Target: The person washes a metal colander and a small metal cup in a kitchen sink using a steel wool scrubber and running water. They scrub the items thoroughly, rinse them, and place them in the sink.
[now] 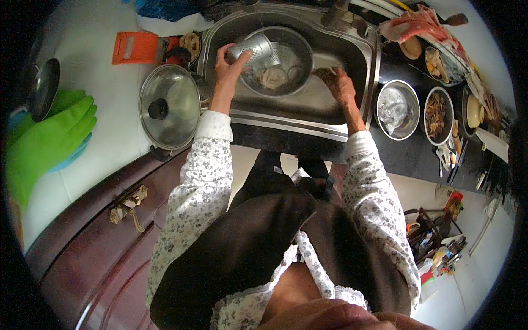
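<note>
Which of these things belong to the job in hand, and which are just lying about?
Apparently in use:
- perforated metal cylinder, in the left hand
- blurred brown scrubber-like thing, in the right hand
- metal basin, in the sink

Apparently lying about:
- green glove
- glass-lidded pot
- orange tool

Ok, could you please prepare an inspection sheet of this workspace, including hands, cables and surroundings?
Surface: black countertop beside a rectangular stainless-steel sink.
Job's things: round grey metal basin in the sink; silver perforated metal cylinder; brown pad, material unclear.
Clutter: round steel bowl right of the sink; silver pot with round glass lid on the left.
Hands: left hand grips the cylinder; right hand holds the pad.
Cables: white tube-like line, top right; cable or pipe unclear.
Surroundings: bright green glove, far left; dark red cabinet, lower left.
</note>
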`<action>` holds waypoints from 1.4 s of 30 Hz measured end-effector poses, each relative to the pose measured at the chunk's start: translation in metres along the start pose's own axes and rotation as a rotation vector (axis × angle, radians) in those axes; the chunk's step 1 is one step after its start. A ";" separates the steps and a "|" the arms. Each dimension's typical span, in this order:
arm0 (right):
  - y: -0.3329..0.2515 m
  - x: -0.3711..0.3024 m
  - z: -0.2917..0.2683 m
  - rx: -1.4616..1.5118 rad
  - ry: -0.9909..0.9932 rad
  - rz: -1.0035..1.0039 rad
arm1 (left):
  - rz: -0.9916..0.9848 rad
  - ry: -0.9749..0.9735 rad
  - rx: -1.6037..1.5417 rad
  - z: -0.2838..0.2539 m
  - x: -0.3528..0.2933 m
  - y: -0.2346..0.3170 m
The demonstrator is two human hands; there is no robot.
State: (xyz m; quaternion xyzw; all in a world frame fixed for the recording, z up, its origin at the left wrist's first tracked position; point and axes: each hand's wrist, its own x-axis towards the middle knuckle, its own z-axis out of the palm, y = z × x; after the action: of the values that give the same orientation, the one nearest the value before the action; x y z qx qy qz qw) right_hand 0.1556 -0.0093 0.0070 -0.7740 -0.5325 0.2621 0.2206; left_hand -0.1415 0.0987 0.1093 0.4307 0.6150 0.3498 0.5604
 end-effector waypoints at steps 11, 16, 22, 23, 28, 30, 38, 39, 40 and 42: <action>-0.081 -0.058 -0.100 0.583 0.026 -0.116 | 0.347 -0.385 0.065 0.021 -0.054 0.074; -0.072 -0.078 -0.083 -0.030 0.075 -0.198 | 0.620 -0.337 1.026 0.022 -0.011 -0.034; -0.104 -0.094 -0.088 0.179 0.247 -0.382 | 0.538 -0.306 0.632 0.041 -0.045 0.043; -0.115 -0.091 -0.091 0.213 0.176 -0.410 | 0.517 -0.339 0.622 0.046 -0.048 0.044; -0.140 -0.078 -0.067 0.106 0.245 -0.511 | 0.709 -0.357 0.690 0.071 -0.067 0.047; -0.141 -0.078 -0.062 0.103 0.271 -0.507 | 0.773 -0.345 0.740 0.074 -0.070 0.049; -0.141 -0.074 -0.058 0.156 0.135 -0.383 | 0.701 -0.436 0.716 0.076 -0.078 0.044; -0.139 -0.075 -0.059 0.191 0.156 -0.375 | 0.597 -0.496 0.601 0.074 -0.081 0.045; -0.137 -0.076 -0.059 0.226 0.176 -0.367 | 0.491 -0.552 0.486 0.073 -0.084 0.045; -0.129 -0.076 -0.064 0.275 0.178 -0.338 | 0.373 -0.581 0.281 0.068 -0.087 0.046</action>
State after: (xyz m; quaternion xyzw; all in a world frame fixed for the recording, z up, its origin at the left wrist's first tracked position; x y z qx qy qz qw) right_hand 0.0826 -0.0414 0.1494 -0.6563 -0.5924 0.2223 0.4110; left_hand -0.0675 0.0326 0.1769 0.6892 0.3835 0.2212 0.5736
